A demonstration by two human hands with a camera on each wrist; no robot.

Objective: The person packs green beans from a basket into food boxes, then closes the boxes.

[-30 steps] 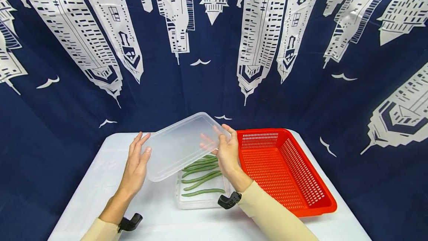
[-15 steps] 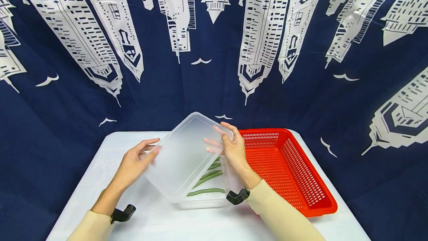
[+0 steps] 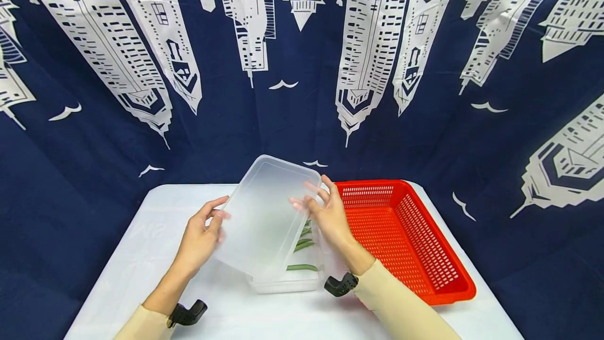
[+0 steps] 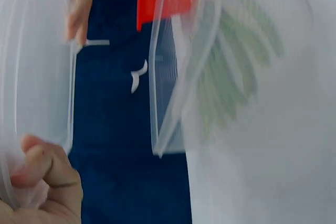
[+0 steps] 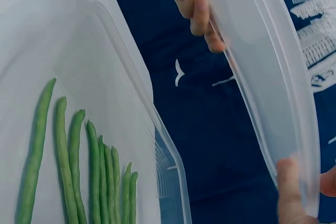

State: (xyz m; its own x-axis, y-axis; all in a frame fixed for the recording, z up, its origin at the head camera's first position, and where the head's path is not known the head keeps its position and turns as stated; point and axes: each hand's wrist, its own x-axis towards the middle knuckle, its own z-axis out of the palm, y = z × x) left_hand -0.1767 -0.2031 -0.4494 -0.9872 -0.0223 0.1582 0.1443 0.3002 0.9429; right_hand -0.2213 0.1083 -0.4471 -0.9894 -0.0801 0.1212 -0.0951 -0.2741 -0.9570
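Note:
A translucent plastic lid (image 3: 264, 214) is held tilted between both hands, above a clear rectangular container (image 3: 285, 287). My left hand (image 3: 200, 235) grips its left edge, thumb on the near face and fingers behind. On the opposite edge my right hand (image 3: 330, 216) pinches it, and its fingertips show through the plastic. Several green beans (image 5: 100, 177) lie side by side on the container's floor in the right wrist view. From the head, the lid hides most of them, leaving only the right ends of the beans (image 3: 302, 267) in sight.
A red perforated basket (image 3: 464, 282) stands right of the container, behind my right forearm. Both sit on a white-covered table (image 3: 155, 219). A navy cloth (image 3: 283, 125) printed with white buildings hangs behind the table's back edge.
The lid has turned from a slant to a steeper, more upright pose and now covers more of the beans from the head. My left hand, open beside the lid earlier, has taken hold of its edge.

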